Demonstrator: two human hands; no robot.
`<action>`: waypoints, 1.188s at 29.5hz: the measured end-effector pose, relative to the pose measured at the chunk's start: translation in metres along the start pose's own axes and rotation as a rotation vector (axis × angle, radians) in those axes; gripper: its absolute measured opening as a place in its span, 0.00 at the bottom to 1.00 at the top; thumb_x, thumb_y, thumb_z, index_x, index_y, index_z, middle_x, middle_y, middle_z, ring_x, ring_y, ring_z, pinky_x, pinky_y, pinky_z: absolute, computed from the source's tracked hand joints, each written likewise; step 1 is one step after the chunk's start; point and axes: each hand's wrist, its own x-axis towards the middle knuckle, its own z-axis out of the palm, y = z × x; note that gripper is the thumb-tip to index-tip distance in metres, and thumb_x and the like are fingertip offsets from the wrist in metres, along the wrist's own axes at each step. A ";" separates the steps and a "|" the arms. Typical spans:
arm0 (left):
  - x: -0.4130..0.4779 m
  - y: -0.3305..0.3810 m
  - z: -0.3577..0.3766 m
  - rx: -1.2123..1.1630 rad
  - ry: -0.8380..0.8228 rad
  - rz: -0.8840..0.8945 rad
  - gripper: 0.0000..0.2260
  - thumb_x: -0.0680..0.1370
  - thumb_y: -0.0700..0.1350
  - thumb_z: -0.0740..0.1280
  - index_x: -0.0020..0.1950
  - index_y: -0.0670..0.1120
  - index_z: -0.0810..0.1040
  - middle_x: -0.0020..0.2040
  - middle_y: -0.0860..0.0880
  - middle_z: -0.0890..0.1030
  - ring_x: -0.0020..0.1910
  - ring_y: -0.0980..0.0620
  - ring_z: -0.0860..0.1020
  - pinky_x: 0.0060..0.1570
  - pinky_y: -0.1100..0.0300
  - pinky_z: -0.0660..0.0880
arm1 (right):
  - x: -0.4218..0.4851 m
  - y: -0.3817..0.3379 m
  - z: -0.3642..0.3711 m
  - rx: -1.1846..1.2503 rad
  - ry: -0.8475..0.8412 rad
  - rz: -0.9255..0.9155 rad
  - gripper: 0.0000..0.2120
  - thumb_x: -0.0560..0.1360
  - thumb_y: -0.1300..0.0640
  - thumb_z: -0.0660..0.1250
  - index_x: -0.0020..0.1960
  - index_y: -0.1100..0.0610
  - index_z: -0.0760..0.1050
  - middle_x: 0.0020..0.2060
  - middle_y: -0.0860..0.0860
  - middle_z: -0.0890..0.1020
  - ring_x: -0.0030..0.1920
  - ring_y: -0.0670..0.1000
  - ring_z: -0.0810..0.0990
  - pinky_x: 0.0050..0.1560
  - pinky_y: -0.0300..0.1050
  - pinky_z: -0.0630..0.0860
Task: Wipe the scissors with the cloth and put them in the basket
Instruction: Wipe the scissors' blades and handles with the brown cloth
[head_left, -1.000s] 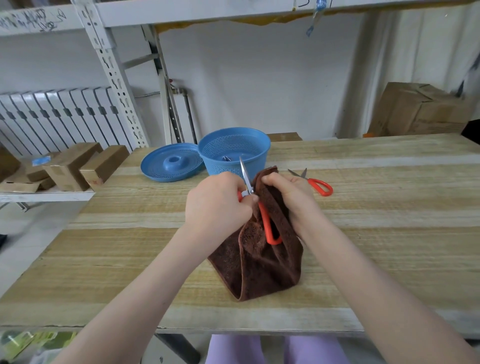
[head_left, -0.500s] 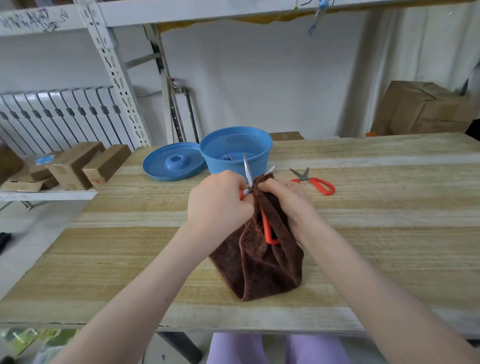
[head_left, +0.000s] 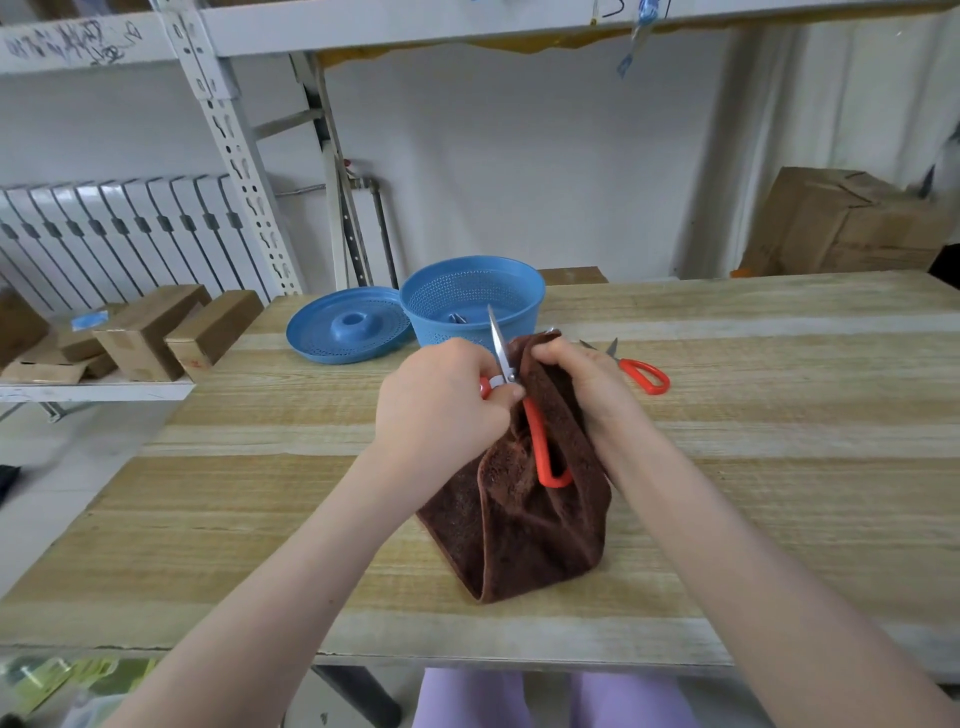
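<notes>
2 hands: left hand (head_left: 441, 400) and right hand (head_left: 582, 379), close together at frame centre, over the table (head_left: 779, 441)
left hand: fingers curled tight round the scissors (head_left: 500, 348) at the pivot, clamped
right hand: fingers curled, pinching the top fold of the cloth (head_left: 519, 530); touching the scissors through it
scissors: off the table, held upright. One bare blade points up-frame, tip overlapping the basket's front wall in this view. One red loop handle hangs down against the cloth. A sliver of metal shows at the cloth's top edge; cannot tell if it's the other blade
cloth: dark brown, draped down from the right hand, lower end resting on the table, centre-low in frame
basket: blue perforated basket (head_left: 519, 312), upper centre, on the table behind the hands; small metal item (head_left: 457, 318) inside, too small to identify
lid: blue lid (head_left: 345, 327) flat on the table, just left of the basket, touching or nearly
second pair (head_left: 641, 374): red-handled, flat on the table right of the right hand, blades apart
background: radiator (head_left: 119, 239) and small boxes (head_left: 150, 332) left, cardboard box (head_left: 841, 223) upper right
</notes>
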 end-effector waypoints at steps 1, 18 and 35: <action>0.000 -0.001 0.000 -0.003 -0.007 -0.006 0.14 0.72 0.56 0.69 0.31 0.55 0.70 0.29 0.56 0.72 0.32 0.55 0.71 0.28 0.62 0.60 | -0.002 0.001 0.000 -0.006 -0.018 0.005 0.18 0.74 0.63 0.66 0.27 0.56 0.81 0.25 0.55 0.80 0.24 0.51 0.77 0.25 0.39 0.75; 0.001 0.002 -0.005 -0.019 0.017 -0.001 0.14 0.72 0.51 0.68 0.29 0.52 0.69 0.28 0.54 0.72 0.32 0.52 0.71 0.28 0.61 0.60 | 0.001 0.002 -0.002 -0.040 -0.122 -0.026 0.15 0.72 0.65 0.65 0.29 0.57 0.82 0.26 0.57 0.80 0.24 0.51 0.78 0.26 0.40 0.75; 0.004 0.004 -0.006 -0.042 -0.008 -0.005 0.10 0.72 0.52 0.69 0.33 0.50 0.75 0.30 0.54 0.75 0.36 0.51 0.74 0.30 0.61 0.64 | 0.002 0.003 -0.001 -0.074 -0.129 -0.021 0.10 0.63 0.59 0.66 0.38 0.65 0.77 0.29 0.60 0.78 0.26 0.55 0.76 0.30 0.44 0.75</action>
